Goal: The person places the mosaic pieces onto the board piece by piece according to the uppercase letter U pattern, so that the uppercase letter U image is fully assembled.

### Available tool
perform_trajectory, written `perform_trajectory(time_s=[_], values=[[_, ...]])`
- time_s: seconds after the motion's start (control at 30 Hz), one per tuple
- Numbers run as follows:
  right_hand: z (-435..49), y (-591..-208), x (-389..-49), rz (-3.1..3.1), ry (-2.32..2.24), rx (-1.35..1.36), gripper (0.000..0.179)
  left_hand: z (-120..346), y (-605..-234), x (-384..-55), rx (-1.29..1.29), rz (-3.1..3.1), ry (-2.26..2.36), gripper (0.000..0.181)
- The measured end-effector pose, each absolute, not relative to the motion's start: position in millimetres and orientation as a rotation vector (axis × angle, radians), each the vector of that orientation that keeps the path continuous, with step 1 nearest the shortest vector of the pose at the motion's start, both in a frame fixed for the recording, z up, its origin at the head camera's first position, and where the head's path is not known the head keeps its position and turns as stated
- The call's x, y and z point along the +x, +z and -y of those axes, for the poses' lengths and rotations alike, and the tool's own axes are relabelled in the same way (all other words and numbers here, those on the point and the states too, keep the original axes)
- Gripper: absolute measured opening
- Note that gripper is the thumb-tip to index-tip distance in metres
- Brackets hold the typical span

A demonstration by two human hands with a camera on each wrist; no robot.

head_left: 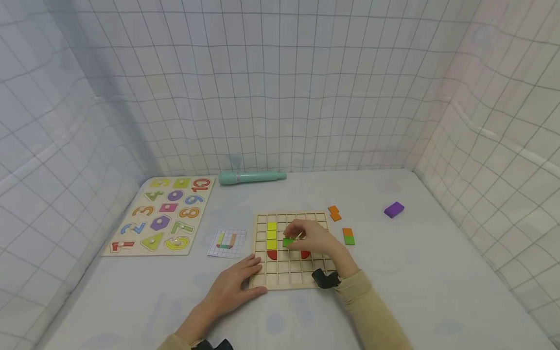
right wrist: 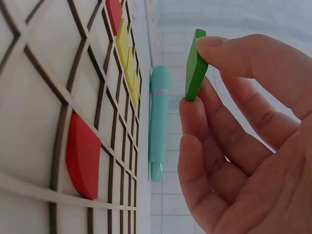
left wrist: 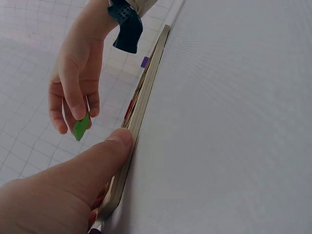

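Green and flat, a small square tile (right wrist: pixel 196 73) is being pinched between the thumb and fingertips of the right hand (head_left: pixel 317 237), whose remaining fingers are curving loosely. The tile is hovering above a pale wooden board with a raised square grid (head_left: pixel 283 278), and in the right wrist view it is standing apart from the grid. The left hand (head_left: pixel 232 287) is resting at the board's near left corner, its fingers extending over the left edge and its thumb pressing against the near edge.

On the grid, yellow square tiles (head_left: pixel 271 235) are forming a column towards the left, with a red rounded-corner piece (head_left: pixel 272 254) sitting just below them. A second red rounded-corner piece (right wrist: pixel 84 158) is lying farther right, beneath the right hand in the head view.

Just left of the board, a white gridded card (head_left: pixel 226 243) is showing a coloured U-shaped figure. Beyond it, a wooden number-and-shape puzzle (head_left: pixel 164 204) is lying flat near a teal cylindrical stick (head_left: pixel 252 178). Right of the board, orange tiles (head_left: pixel 334 213) are lying near an orange-and-green pair (head_left: pixel 348 236), while a purple block (head_left: pixel 394 209) is sitting farther right.
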State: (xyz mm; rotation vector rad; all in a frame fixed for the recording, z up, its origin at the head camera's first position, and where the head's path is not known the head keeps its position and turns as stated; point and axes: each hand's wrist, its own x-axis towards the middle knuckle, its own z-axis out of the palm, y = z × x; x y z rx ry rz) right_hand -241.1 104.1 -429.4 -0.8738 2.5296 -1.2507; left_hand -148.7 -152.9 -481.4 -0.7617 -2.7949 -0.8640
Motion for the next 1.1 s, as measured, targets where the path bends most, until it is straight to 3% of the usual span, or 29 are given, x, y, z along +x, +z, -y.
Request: perform_trajectory(time_s=[1.1], values=[[-90,-445,-236,-2.552,-1.071,-0.829,0.026,154,-482,-149,-0.783,2.775,-0.838,0.061]])
